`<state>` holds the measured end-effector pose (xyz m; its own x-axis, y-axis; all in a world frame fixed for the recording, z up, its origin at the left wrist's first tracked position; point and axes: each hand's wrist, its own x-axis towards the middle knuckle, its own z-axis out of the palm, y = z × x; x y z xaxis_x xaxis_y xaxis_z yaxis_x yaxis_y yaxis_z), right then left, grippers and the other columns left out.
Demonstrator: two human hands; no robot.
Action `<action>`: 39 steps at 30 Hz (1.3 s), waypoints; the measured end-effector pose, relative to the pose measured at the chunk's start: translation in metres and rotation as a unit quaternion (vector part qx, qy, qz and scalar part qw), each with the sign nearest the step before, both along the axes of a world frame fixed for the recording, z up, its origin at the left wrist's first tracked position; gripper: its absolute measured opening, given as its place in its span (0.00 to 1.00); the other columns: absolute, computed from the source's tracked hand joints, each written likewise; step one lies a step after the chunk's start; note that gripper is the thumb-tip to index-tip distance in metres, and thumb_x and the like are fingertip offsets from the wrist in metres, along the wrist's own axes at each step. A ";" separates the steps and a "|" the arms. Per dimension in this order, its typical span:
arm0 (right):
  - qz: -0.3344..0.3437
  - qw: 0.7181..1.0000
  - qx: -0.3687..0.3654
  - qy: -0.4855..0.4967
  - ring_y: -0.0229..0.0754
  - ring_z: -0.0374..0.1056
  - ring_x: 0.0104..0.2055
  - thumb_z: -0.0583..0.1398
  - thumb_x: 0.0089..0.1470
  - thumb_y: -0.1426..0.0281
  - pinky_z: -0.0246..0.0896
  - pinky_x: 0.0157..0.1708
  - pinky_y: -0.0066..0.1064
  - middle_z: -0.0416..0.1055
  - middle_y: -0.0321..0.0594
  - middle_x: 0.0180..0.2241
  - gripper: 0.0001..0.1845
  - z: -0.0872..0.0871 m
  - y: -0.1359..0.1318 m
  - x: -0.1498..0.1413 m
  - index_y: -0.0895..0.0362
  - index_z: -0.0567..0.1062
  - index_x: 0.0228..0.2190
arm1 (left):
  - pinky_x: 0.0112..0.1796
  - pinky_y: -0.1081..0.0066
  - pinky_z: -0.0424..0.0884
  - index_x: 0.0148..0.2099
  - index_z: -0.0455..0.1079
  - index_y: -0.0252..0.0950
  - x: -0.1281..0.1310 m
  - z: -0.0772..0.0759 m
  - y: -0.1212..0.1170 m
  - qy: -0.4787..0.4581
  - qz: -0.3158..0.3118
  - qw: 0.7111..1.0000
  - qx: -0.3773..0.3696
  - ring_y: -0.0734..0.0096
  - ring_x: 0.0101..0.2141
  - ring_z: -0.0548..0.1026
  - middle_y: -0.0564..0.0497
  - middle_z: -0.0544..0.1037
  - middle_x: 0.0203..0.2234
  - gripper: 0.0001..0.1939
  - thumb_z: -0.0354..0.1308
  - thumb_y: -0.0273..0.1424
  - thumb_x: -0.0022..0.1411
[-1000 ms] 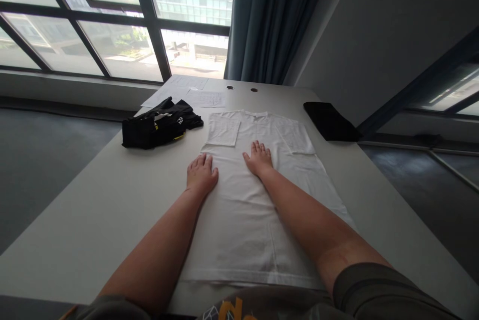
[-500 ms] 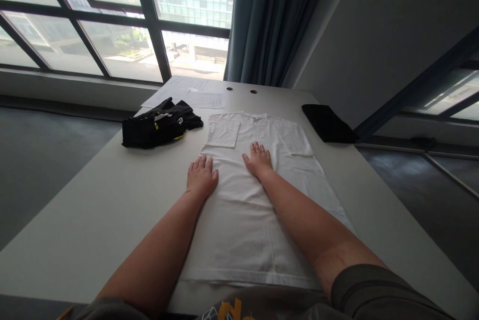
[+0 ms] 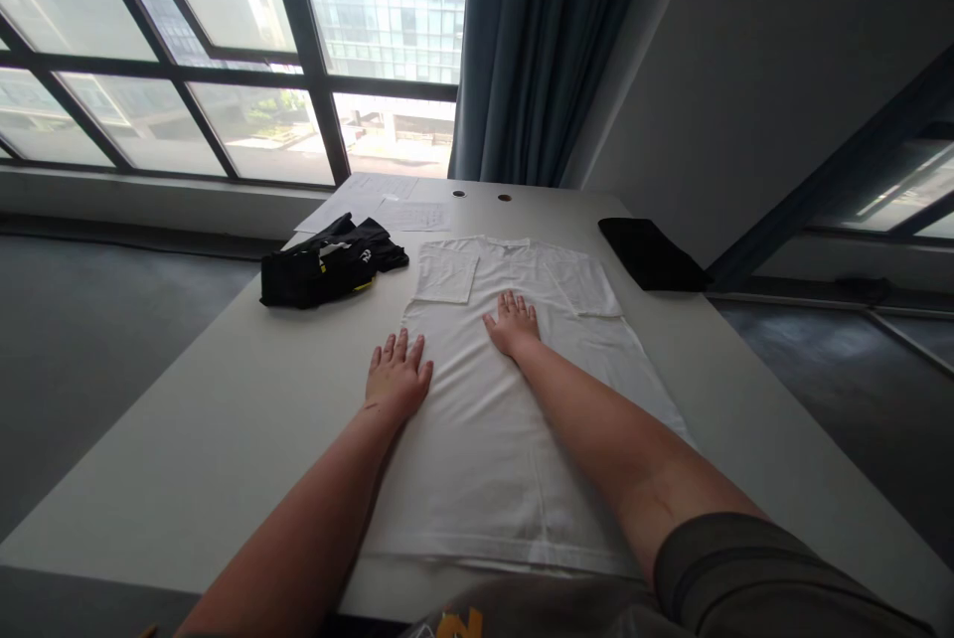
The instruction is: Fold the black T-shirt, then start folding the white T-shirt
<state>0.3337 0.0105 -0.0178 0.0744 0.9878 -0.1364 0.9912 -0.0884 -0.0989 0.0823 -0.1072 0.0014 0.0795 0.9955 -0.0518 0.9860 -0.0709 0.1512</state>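
Note:
A white T-shirt (image 3: 477, 459) lies spread out on the white table, its collar toward the window and its hem near my body. Both sleeves are laid inward over the body of the shirt. My left hand (image 3: 398, 378) rests flat at the shirt's left edge, fingers spread. On the upper middle of the shirt lies my right hand (image 3: 514, 322), palm down with fingers spread. Light creases run across the fabric between the two hands. My right forearm covers part of the shirt's right side.
Left of the shirt sits a bunched black garment (image 3: 313, 275) with white and yellow marks. Behind it are printed paper sheets (image 3: 409, 215). A folded black cloth-like item (image 3: 652, 255) lies at the table's right edge. Beyond the white table (image 3: 201, 449) hang blue curtains (image 3: 529, 52).
My left hand has slid slightly toward me along the shirt's left edge. The right hand stays almost in place. The camera view has tilted up a little.

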 end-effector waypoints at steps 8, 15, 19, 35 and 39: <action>0.001 1.000 0.006 -0.005 0.53 0.29 0.78 0.39 0.69 0.47 0.26 0.73 0.51 0.29 0.46 0.77 0.45 -0.002 0.001 -0.001 0.61 0.41 0.75 | 0.71 0.51 0.50 0.75 0.58 0.44 -0.041 -0.010 -0.042 -0.001 -0.050 0.998 0.040 0.54 0.73 0.53 0.46 0.52 0.75 0.31 0.49 0.44 0.74; 0.022 1.000 0.018 0.001 0.55 0.31 0.78 0.41 0.68 0.46 0.28 0.73 0.51 0.32 0.46 0.77 0.45 -0.006 0.003 0.002 0.60 0.44 0.75 | 0.70 0.50 0.54 0.74 0.60 0.44 -0.072 -0.016 -0.068 -0.012 -0.115 0.991 0.068 0.55 0.72 0.56 0.47 0.56 0.74 0.30 0.50 0.41 0.73; 0.028 0.998 0.051 0.001 0.56 0.35 0.77 0.42 0.69 0.48 0.31 0.73 0.51 0.37 0.47 0.77 0.42 -0.008 0.001 0.003 0.58 0.48 0.74 | 0.69 0.49 0.57 0.73 0.63 0.44 -0.076 -0.018 -0.071 -0.015 -0.119 0.989 0.088 0.53 0.71 0.59 0.46 0.59 0.73 0.29 0.50 0.41 0.73; 0.034 0.999 0.012 0.003 0.57 0.33 0.78 0.43 0.69 0.50 0.29 0.73 0.53 0.33 0.45 0.77 0.40 -0.006 0.006 0.003 0.52 0.44 0.75 | 0.68 0.49 0.59 0.71 0.65 0.43 -0.072 -0.010 -0.070 -0.022 -0.108 0.990 0.083 0.52 0.70 0.61 0.45 0.62 0.71 0.28 0.51 0.40 0.72; 0.040 0.999 0.028 0.002 0.56 0.33 0.77 0.43 0.69 0.50 0.29 0.73 0.52 0.34 0.45 0.77 0.40 -0.007 0.003 0.004 0.51 0.45 0.75 | 0.67 0.48 0.61 0.70 0.66 0.43 -0.072 -0.010 -0.070 -0.022 -0.105 0.991 0.085 0.51 0.69 0.62 0.45 0.63 0.71 0.28 0.50 0.41 0.72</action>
<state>0.3382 0.0138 -0.0247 -0.0047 0.9967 -0.0816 0.9944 -0.0039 -0.1052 0.0106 -0.1771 -0.0085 0.2847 0.9507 0.1227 0.9394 -0.3022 0.1620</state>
